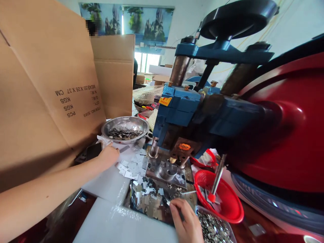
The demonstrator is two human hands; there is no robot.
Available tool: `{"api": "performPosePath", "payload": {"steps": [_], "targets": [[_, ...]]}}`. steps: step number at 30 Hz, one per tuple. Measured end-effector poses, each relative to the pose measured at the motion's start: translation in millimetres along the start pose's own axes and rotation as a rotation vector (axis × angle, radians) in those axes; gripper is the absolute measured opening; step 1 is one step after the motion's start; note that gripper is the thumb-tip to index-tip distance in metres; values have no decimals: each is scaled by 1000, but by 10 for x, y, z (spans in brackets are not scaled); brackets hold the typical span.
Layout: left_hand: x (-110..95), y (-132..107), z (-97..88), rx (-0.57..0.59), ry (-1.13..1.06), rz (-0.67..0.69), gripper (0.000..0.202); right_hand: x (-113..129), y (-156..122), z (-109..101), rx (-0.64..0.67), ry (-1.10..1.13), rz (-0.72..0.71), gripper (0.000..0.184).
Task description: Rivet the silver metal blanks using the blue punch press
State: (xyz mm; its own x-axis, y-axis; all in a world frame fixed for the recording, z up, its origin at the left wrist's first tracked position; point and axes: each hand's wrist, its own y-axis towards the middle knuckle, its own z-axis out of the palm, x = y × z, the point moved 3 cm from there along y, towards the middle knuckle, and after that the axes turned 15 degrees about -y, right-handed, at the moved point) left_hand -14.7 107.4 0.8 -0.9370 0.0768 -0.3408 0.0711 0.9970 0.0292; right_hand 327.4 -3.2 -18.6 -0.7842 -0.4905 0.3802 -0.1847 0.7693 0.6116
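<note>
My left hand (109,156) reaches out beside the near rim of a steel bowl (105,135) of dark flat metal pieces. A grey flat strip (124,149) shows right at its thumb side; most of the fingers are hidden, so I cannot tell if they hold it. Just right of it lies a loose pile of pale metal plates (133,167). My right hand (186,217), thumb and forefinger together, pinches a small flat metal piece (168,202) over scattered cut pieces (152,206). Beyond this hand stands the round die (167,170) of a blue press (177,104).
A tall cardboard box (50,67) walls off the left. At right are a red basket (234,209), a lever with a red knob (212,197) and a clear tub of small metal bits (215,226). The press's large red wheel (291,135) fills the far right.
</note>
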Motion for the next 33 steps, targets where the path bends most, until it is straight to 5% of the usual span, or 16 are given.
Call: {"api": "performPosePath", "payload": {"steps": [6,14,22,25,27,30,33], "targets": [[-68,-128,-111,-19,118,29,32,-17,-6,22,1,4,-22,19],[-308,-280,48,4,35,82,47,-77,-40,69,38,-17,-7,22],[-476,-321,118,-122,-113,156,50,-122,-66,118,89,2,-8,18],[-305,-344,26,-259,-189,26,49,-132,-70,116,82,7,-5,18],[-16,-372,-58,-358,-197,-277,51,-138,-70,116,79,6,7,17],[379,-378,-130,-388,-184,-503,55,-129,-59,122,94,18,7,16],[613,-321,-129,-375,-195,-589,54,-121,-53,129,106,33,-7,15]]}}
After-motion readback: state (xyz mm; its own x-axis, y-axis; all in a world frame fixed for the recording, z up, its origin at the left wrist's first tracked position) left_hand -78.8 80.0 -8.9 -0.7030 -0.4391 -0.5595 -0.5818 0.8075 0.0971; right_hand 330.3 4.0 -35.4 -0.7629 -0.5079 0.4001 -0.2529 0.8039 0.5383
